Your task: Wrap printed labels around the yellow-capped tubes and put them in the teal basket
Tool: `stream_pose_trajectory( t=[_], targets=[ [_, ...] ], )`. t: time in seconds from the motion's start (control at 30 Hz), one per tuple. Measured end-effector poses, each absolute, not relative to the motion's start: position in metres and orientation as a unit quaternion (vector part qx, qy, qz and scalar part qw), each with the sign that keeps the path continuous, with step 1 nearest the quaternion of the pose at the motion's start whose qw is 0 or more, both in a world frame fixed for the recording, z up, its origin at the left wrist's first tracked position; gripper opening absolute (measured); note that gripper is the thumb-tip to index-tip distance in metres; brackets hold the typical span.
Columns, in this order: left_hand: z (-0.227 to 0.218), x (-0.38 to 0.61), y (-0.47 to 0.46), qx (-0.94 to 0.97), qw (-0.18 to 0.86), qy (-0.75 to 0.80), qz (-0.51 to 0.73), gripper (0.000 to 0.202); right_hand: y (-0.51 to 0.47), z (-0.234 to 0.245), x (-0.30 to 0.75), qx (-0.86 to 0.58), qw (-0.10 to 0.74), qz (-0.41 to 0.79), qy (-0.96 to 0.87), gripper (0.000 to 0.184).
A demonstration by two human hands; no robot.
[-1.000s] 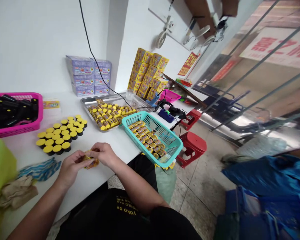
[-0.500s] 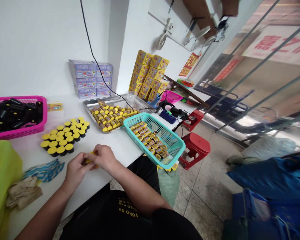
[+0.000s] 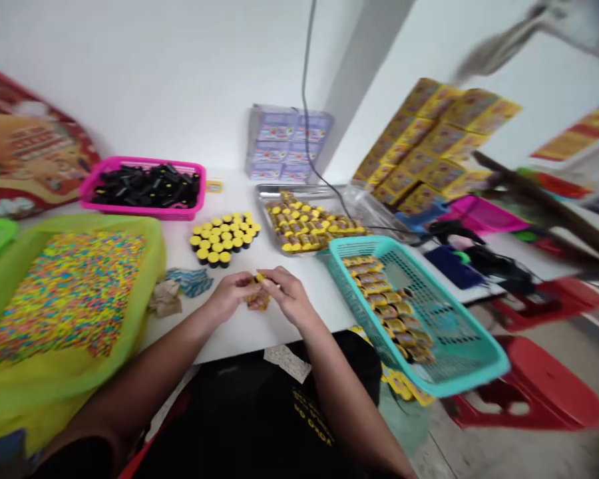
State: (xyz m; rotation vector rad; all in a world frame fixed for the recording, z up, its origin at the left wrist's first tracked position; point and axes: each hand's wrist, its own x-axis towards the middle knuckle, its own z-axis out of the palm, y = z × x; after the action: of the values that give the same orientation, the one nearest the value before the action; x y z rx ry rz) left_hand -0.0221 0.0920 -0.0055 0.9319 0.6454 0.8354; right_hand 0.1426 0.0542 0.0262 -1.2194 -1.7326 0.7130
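Observation:
My left hand (image 3: 229,297) and my right hand (image 3: 290,298) meet over the white table's front part, fingers closed on a small yellow printed piece (image 3: 258,303). Whether it is a label or a wrapped little jar I cannot make out, as fingers cover part of it. Beyond my hands stand several black jars with yellow lids (image 3: 224,236) in a close group. Labelled yellow-lidded jars (image 3: 307,226) lie heaped in a metal tray (image 3: 265,193). To the right, a turquoise basket (image 3: 459,332) holds rows of labelled jars (image 3: 392,306).
At the left is a yellow-lined tub (image 3: 154,246) of coloured pellets (image 3: 74,293). Behind it a pink basket (image 3: 142,213) holds black jars. A blue striped cloth (image 3: 192,281) lies left of my hands. Yellow boxes (image 3: 424,146) and purple boxes (image 3: 287,143) stand behind; red stools (image 3: 544,379) are right.
The view has swung left, bringing the pellet tub fully into sight. Both hands still hold the yellow piece, and more of its printed surface shows between them.

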Motion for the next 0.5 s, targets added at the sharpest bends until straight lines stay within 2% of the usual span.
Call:
stream_pose_trajectory(
  t=[0.17,0.37,0.5],
  targets=[
    [-0.006,-0.027,0.096,0.379,0.795,0.284,0.380,0.042,0.056,0.016,0.136,-0.498,0.465,0.278,-0.677,0.027],
    [-0.005,-0.025,0.093,0.372,0.800,0.268,0.387,0.038,0.058,0.007,0.137,-0.479,0.508,0.421,-0.579,0.024],
    [-0.006,-0.024,0.093,0.352,0.808,0.251,0.401,0.036,0.059,0.003,0.137,-0.474,0.523,0.406,-0.580,0.026]
  ],
)
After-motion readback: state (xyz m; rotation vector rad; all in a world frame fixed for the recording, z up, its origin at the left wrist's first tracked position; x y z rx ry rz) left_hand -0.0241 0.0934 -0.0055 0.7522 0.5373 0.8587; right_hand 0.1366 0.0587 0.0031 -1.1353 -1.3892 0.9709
